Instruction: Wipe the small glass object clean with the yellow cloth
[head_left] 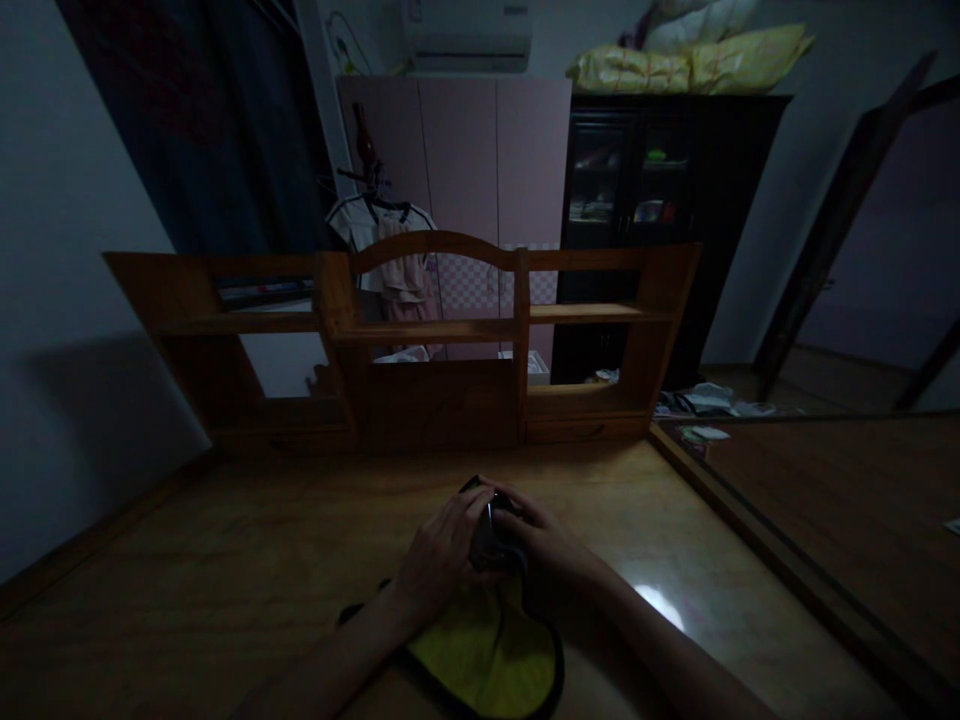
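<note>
Both hands meet over the wooden tabletop around a dark, glossy object [489, 545] whose kind I cannot make out in the dim light. My left hand [441, 548] is closed on its left side, fingers reaching over the top. From the right, my right hand [536, 528] grips the same object, its fingers bent over it. A yellow cloth [499, 650] with a black border hangs or lies just below the hands, partly covered by my left hand and forearm. Some of its dark edge seems to rise up to the held object.
A wooden shelf unit [435, 330] with open compartments stands along the far side of the tabletop [285, 540]. A raised wooden edge [750, 540] runs down the right. Beyond are a pink wardrobe [457, 150], a black cabinet [720, 200] and hanging clothes [375, 225].
</note>
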